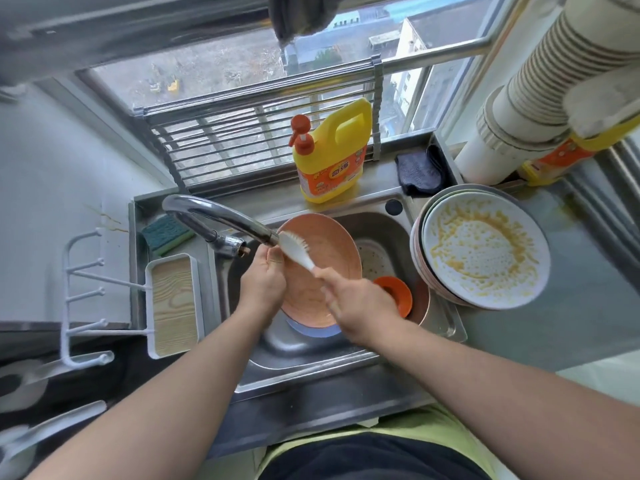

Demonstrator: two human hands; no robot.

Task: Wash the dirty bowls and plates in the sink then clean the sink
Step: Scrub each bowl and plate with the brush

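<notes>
Left hand [263,282] gripping pink plate [322,268]; right hand [360,306] gripping brush [298,249]. Risk: wet plate slipping; stack [485,244] right of hands toppling.

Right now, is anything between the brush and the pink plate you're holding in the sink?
Nothing visible. The right hand holds the white brush with its bristles over the pink plate, which the left hand grips by its rim. The faucet spout ends beside the brush head.
</notes>
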